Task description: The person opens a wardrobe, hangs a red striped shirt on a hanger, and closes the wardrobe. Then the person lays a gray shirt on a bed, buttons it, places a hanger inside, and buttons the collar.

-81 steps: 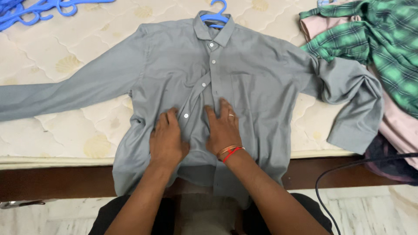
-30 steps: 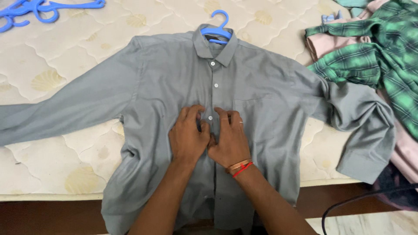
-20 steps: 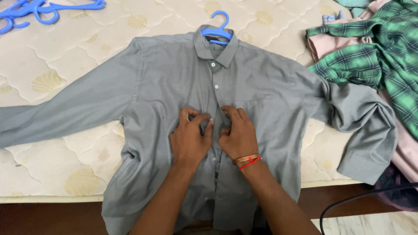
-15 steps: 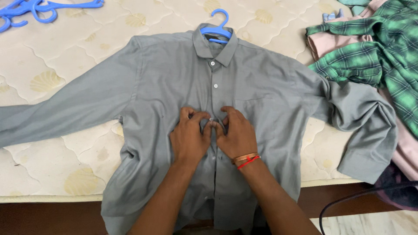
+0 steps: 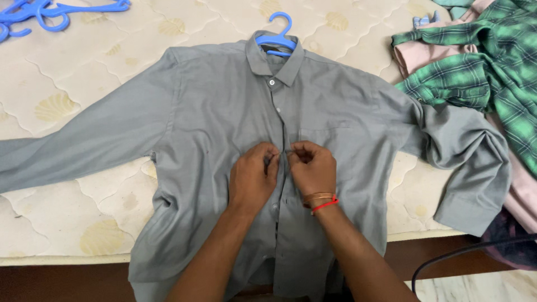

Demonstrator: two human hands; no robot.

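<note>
Head view, looking down: a grey long-sleeved shirt lies face up, spread flat on a cream quilted mattress, its collar at the far side and its hem hanging over the near edge. Both hands meet at the middle of the shirt's button strip. The left hand has its fingers curled together, pinching the left edge of the strip. The right hand, with a copper bangle and red thread at the wrist, has its fingers curled in tight, gripping the right edge of the strip just beside the left hand. Whether a button sits between the fingertips cannot be told.

A blue hanger pokes out of the collar. More blue hangers lie at the far left. At the right, a green checked shirt lies on pink cloth, overlapping the grey shirt's bunched sleeve. A black cable curves at the near right.
</note>
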